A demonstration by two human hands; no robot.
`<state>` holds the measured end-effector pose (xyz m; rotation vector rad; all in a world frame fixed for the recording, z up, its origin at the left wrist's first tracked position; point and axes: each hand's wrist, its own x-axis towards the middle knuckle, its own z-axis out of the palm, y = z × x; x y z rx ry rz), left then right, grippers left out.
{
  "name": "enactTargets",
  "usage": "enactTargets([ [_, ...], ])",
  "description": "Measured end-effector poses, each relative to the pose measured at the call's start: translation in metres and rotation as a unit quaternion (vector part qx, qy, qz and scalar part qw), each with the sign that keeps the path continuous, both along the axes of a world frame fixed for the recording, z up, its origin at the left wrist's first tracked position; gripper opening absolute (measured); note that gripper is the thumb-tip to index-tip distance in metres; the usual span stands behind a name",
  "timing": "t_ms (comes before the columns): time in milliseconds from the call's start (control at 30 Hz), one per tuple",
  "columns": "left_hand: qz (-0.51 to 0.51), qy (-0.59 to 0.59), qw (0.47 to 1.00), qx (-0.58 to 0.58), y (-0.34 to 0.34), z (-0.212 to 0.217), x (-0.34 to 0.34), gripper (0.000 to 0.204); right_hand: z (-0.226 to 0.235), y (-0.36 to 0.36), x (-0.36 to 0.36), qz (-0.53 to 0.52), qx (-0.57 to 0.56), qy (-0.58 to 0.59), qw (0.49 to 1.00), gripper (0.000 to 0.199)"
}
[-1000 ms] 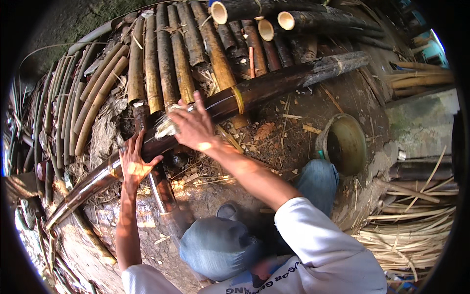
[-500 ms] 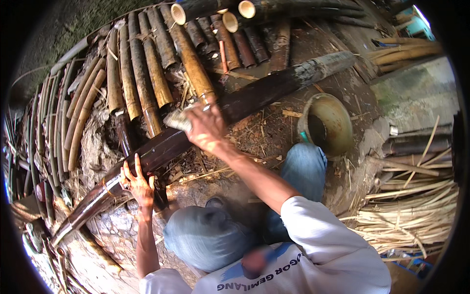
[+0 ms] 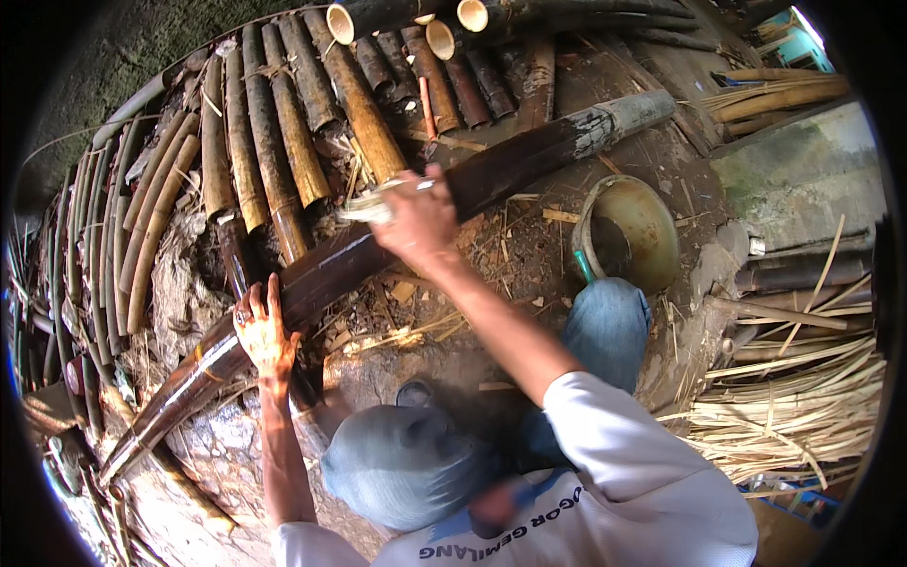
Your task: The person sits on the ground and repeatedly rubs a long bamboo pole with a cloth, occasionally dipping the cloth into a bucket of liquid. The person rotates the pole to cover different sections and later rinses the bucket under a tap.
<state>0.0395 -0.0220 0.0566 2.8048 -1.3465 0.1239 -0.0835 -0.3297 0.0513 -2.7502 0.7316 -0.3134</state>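
A long, dark, glossy bamboo pole (image 3: 515, 161) slants from the lower left to the upper right, its far end pale and dull. My left hand (image 3: 265, 338) rests on its near-left part, fingers spread across the top. Farther along, my right hand (image 3: 419, 227) is closed around a pale crumpled rag (image 3: 370, 205) and presses it against the pole. The palm side of my right hand and part of the rag are hidden.
Several bamboo lengths (image 3: 276, 142) lie side by side beyond the pole. Thick dark poles (image 3: 557, 17) cross the top. A round, stained bucket (image 3: 652, 231) stands by my right knee. Thin split strips (image 3: 784, 406) are heaped at the right, below a concrete block (image 3: 803, 170).
My right hand and the rag have moved a little to the right and away along the pole. My left hand stays at about the same place on it.
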Motion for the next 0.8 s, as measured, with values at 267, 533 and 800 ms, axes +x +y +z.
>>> enactTargets([
  [267,0.016,-0.083,0.993,-0.079,0.001,-0.018,-0.005,0.109,0.033,-0.111,-0.062,-0.176,-0.008,-0.030,0.984,0.044],
  [533,0.032,-0.110,0.974,-0.194,-0.004,-0.043,-0.040,0.091,0.005,-0.028,-0.013,-0.068,0.113,0.102,0.986,0.059],
  [800,0.005,0.022,0.997,0.068,0.000,0.030,-0.022,0.127,-0.005,-0.091,-0.097,-0.181,0.009,-0.066,0.981,0.059],
])
